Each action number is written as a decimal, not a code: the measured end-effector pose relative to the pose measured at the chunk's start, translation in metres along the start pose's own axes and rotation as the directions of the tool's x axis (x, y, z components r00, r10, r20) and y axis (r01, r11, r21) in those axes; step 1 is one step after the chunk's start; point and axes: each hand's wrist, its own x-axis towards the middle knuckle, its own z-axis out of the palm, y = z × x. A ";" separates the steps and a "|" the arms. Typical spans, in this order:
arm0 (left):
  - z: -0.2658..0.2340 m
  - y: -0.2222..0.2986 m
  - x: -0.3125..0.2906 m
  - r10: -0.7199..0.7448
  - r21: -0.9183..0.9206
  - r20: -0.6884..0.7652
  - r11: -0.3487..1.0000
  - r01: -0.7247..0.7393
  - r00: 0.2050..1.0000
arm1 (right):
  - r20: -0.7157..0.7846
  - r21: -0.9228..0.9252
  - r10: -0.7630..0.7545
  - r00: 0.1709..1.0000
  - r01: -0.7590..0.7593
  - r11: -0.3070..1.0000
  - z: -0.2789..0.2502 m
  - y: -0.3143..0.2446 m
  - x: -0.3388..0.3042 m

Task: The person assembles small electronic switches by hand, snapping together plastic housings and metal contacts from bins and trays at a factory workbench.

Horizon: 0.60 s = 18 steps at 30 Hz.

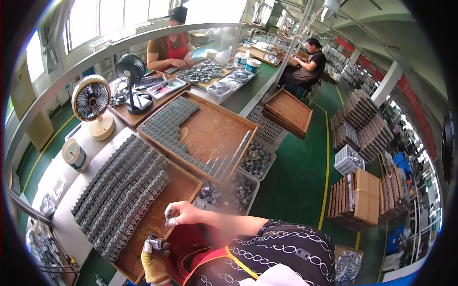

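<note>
My left hand [155, 264], in a yellow work glove, is closed around a small grey metal part [151, 244] at the near edge of a wooden tray. Just above it is my bare right hand [183, 213], with white wraps on its fingertips. Its fingers are curled in a pinch; whatever may be between them is too small to make out. The near wooden tray [183, 188] carries tight rows of grey metal parts [121, 183] across its left side. Some of its bare wood shows close to both hands.
Beyond lies a second wooden tray [210, 128], partly filled with similar parts. Plastic crates [260, 167] of loose parts stand to its right. Two fans [93, 102] and a white tub [75, 155] are at the left. A co-worker in a red apron [175, 47] sits across; another person [310, 62] sits farther back.
</note>
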 end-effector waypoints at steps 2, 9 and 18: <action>-0.005 -0.003 0.000 0.018 0.006 0.006 1.000 -0.018 1.000 | 0.010 0.014 -0.004 1.000 0.003 1.000 0.002 0.001 0.002; -0.005 -0.006 0.000 0.069 -0.005 -0.005 0.998 -0.069 0.998 | 0.008 -0.016 0.007 1.000 -0.007 1.000 0.000 -0.002 0.000; 0.000 -0.002 -0.003 0.034 -0.061 0.009 0.998 -0.034 0.999 | 0.000 -0.003 0.009 1.000 -0.009 1.000 0.003 0.005 0.001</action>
